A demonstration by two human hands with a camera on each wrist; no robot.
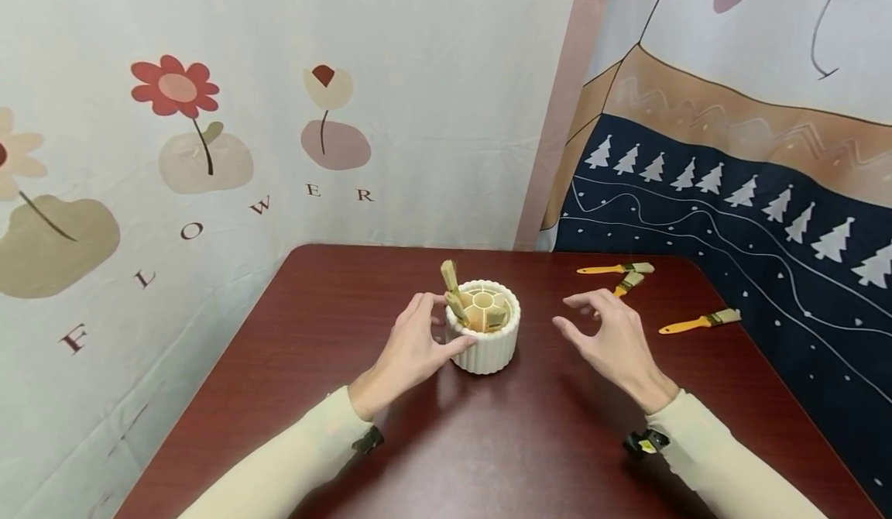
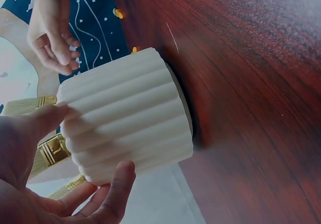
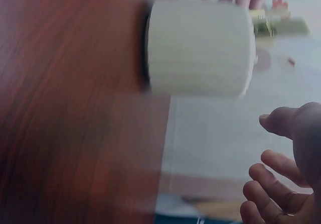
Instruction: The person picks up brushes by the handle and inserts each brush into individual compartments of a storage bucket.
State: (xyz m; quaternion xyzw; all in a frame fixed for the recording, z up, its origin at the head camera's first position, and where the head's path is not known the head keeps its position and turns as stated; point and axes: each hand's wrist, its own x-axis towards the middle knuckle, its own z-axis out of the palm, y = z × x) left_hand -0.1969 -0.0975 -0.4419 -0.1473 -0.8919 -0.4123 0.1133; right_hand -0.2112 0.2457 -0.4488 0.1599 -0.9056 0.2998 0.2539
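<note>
A white ribbed round brush holder (image 1: 486,356) stands upright on the table, its inside split into compartments around a central ring. My left hand (image 1: 418,341) grips its left side near the rim, thumb at the front and fingers round the back. Three paintbrushes stand in it bristles up; one brush (image 1: 449,275) leans out at the left and another brush (image 1: 496,317) sits low at the right. In the left wrist view, gold ferrules (image 2: 54,149) stick out past the rim. To the right, my right hand (image 1: 616,341) hovers with fingers apart, holding nothing.
Three yellow-handled paintbrushes lie at the table's right: one brush (image 1: 613,269) at the back, a second brush (image 1: 629,283) just below it, partly behind my right hand, and a third brush (image 1: 700,322) nearer the right edge. Printed cloths (image 1: 446,116) hang behind the dark red table (image 1: 279,364).
</note>
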